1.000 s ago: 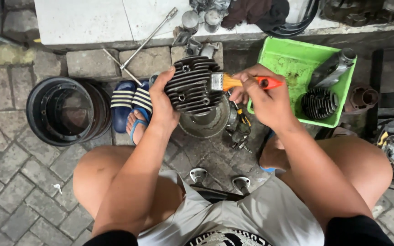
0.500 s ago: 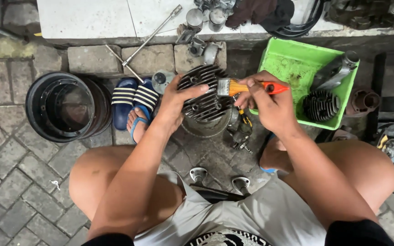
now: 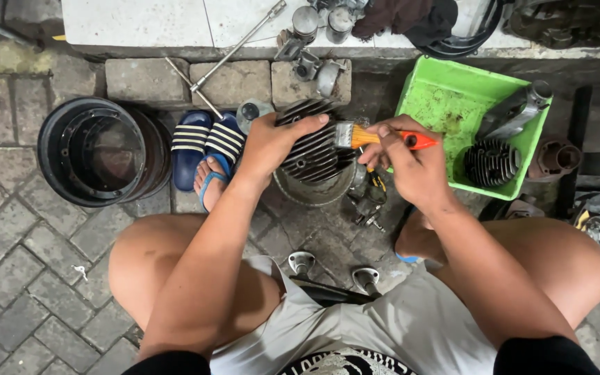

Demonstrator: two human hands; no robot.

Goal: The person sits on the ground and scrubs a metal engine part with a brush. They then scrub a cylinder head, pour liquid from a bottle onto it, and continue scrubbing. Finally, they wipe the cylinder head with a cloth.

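Left hand clasped on finned cylinder above bowl rim — right hand fingers pinching brush; green tray just right.

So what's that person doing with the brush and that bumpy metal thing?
A person sits low on a brick floor, cleaning an engine part. The left hand holds a dark finned engine cylinder tilted over a round metal bowl. The right hand grips a paintbrush with an orange handle, its bristles pressed against the fins. A green plastic tub to the right holds another finned part. A black wheel rim lies on the left.
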